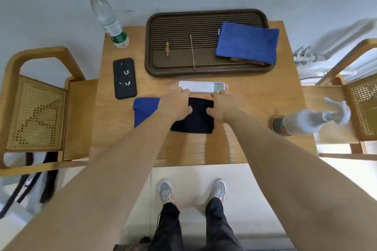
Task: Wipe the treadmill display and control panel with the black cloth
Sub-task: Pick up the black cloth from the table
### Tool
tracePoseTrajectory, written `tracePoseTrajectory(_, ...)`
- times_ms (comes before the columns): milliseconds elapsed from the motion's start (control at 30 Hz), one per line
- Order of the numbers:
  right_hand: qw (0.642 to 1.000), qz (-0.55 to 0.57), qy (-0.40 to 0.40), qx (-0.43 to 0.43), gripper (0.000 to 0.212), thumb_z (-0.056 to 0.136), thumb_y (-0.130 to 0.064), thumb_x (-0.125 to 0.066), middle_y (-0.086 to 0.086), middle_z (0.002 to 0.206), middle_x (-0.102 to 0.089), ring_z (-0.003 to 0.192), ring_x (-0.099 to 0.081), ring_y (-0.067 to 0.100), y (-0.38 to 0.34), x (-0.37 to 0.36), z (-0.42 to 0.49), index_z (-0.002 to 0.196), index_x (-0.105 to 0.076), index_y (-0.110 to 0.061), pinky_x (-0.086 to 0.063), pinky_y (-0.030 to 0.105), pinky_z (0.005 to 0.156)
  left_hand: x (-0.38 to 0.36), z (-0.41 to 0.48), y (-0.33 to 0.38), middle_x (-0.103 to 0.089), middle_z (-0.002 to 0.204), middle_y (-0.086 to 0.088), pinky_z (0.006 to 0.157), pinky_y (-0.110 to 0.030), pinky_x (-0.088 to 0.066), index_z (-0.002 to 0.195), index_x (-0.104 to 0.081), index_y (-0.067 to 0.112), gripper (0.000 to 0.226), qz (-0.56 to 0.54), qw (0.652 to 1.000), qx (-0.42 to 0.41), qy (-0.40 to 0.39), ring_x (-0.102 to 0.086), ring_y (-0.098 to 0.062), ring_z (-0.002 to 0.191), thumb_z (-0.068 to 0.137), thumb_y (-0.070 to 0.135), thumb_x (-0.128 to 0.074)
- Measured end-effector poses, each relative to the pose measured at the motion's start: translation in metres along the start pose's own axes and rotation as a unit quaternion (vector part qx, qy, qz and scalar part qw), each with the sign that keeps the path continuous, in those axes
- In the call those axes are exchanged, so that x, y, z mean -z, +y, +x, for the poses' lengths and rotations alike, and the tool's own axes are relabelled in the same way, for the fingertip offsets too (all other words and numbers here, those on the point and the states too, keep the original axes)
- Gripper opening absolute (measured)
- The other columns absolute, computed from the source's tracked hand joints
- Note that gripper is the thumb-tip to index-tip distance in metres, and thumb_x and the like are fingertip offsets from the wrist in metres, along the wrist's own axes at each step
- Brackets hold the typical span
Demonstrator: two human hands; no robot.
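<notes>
Pale wooden bench (255, 108) fills the view, a chair at either side. Nearest lies the folded black cloth (193, 122) — soft, light, limp, best taken by a folded edge. Left hand (175, 106) and right hand (221, 108) rest on its far half, thumbs pressing the fabric, fingertips reaching the slim white panel (202, 86) just beyond; neither grip is closed on anything. Farther back — a dark slatted tray (183, 32).
</notes>
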State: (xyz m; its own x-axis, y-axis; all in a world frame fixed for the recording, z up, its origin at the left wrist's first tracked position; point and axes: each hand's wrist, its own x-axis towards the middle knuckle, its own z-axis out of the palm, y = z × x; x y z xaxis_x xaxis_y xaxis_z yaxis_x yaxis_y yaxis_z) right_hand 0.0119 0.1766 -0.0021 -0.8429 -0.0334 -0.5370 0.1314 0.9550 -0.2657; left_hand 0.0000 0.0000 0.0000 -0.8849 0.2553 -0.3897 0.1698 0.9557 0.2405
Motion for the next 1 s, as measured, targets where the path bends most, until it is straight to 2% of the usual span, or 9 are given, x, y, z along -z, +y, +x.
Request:
tracePoseTrajectory(167, 0.998, 0.059, 0.001, 0.003, 0.052, 0.093, -0.024, -0.056, 0.01, 0.141, -0.041, 0.116, -0.054, 0.036, 0.008, -0.037, 0.005, 0.143, -0.047, -0.015, -0.051, 0.043, 0.095, -0.036, 0.009, 0.002, -0.051, 0.135, -0.003, 0.075, -0.039, -0.052, 0.134, -0.053, 0.021, 0.04, -0.002, 1.0, 0.005, -0.004, -0.055, -0.026, 0.111, 0.095, 0.013, -0.053)
tracePoseTrajectory(300, 0.994, 0.093, 0.063, 0.003, 0.009, 0.093, -0.021, -0.059, 0.005, 0.123, -0.05, 0.104, -0.058, 0.03, 0.012, -0.042, 0.005, 0.102, -0.06, -0.022, -0.054, 0.042, 0.086, -0.039, 0.01, 0.0, -0.053, 0.124, -0.001, 0.069, -0.036, -0.047, 0.11, -0.061, 0.025, 0.02, -0.004, 0.999, 0.003, 0.036, -0.054, -0.023, 0.102, 0.096, 0.012, -0.055)
tracePoseTrajectory(400, 0.993, 0.095, 0.074, 0.004, 0.004, 0.095, -0.019, -0.058, 0.003, 0.121, -0.049, 0.108, -0.053, 0.027, 0.013, -0.039, -0.006, 0.094, -0.062, -0.021, -0.053, 0.044, 0.088, -0.036, 0.002, 0.003, -0.054, 0.117, -0.003, 0.065, -0.035, -0.046, 0.098, -0.063, 0.024, 0.014, -0.005, 0.999, -0.01, 0.032, -0.053, -0.024, 0.098, 0.097, 0.013, -0.053)
tracePoseTrajectory(500, 0.99, 0.103, 0.098, 0.02, 0.007, 0.098, -0.018, -0.057, 0.001, 0.124, -0.046, 0.11, -0.047, 0.023, 0.012, -0.029, -0.023, 0.098, -0.063, -0.016, -0.049, 0.037, 0.088, -0.03, -0.009, 0.005, -0.053, 0.119, -0.004, 0.07, -0.037, -0.047, 0.107, -0.061, 0.021, 0.012, -0.028, 0.999, -0.021, 0.02, -0.05, -0.024, 0.105, 0.097, 0.018, -0.054)
tracePoseTrajectory(600, 0.978, 0.161, 0.119, 0.06, 0.007, 0.099, -0.016, -0.055, -0.002, 0.117, -0.05, 0.104, -0.048, 0.019, 0.007, -0.012, -0.047, 0.095, -0.061, -0.015, -0.044, 0.033, 0.084, -0.019, -0.021, 0.008, -0.054, 0.129, -0.001, 0.081, -0.041, -0.053, 0.13, -0.052, 0.026, 0.04, -0.072, 0.996, -0.046, 0.019, -0.051, -0.024, 0.113, 0.092, 0.029, -0.063)
tracePoseTrajectory(667, 0.969, 0.192, 0.129, 0.083, 0.007, 0.099, -0.016, -0.055, 0.0, 0.108, -0.059, 0.098, -0.055, 0.021, 0.002, 0.0, -0.064, 0.093, -0.059, -0.016, -0.05, 0.037, 0.081, -0.006, -0.031, 0.015, -0.055, 0.126, 0.0, 0.083, -0.042, -0.053, 0.133, -0.053, 0.031, 0.042, -0.078, 0.995, -0.066, 0.019, -0.053, -0.023, 0.112, 0.092, 0.033, -0.064)
tracePoseTrajectory(767, 0.965, 0.208, 0.134, 0.083, 0.007, 0.1, -0.018, -0.052, 0.001, 0.096, -0.063, 0.087, -0.059, 0.018, -0.008, 0.02, -0.087, 0.095, -0.058, -0.018, -0.052, 0.034, 0.073, 0.018, -0.048, 0.023, -0.052, 0.11, 0.002, 0.068, -0.035, -0.048, 0.11, -0.065, 0.03, 0.02, -0.076, 0.994, -0.062, 0.044, -0.054, -0.018, 0.096, 0.092, 0.037, -0.065)
tracePoseTrajectory(833, 0.966, 0.197, 0.147, 0.078, 0.007, 0.101, -0.021, -0.051, 0.0, 0.091, -0.063, 0.082, -0.06, 0.017, -0.013, 0.033, -0.1, 0.095, -0.054, -0.022, -0.051, 0.031, 0.067, 0.036, -0.061, 0.024, -0.048, 0.102, 0.005, 0.061, -0.031, -0.043, 0.094, -0.061, 0.032, 0.014, -0.098, 0.991, -0.055, 0.069, -0.051, -0.015, 0.089, 0.088, 0.042, -0.069)
tracePoseTrajectory(1000, 0.951, 0.221, 0.188, 0.107, 0.004, 0.099, -0.024, -0.055, -0.005, 0.085, -0.064, 0.079, -0.061, 0.011, -0.024, 0.072, -0.133, 0.096, -0.057, -0.025, -0.05, 0.029, 0.066, 0.087, -0.1, 0.021, -0.064, 0.085, 0.006, 0.066, -0.041, -0.053, 0.082, -0.073, 0.026, 0.021, -0.127, 0.985, -0.075, 0.094, -0.06, -0.016, 0.081, 0.092, 0.042, -0.063)
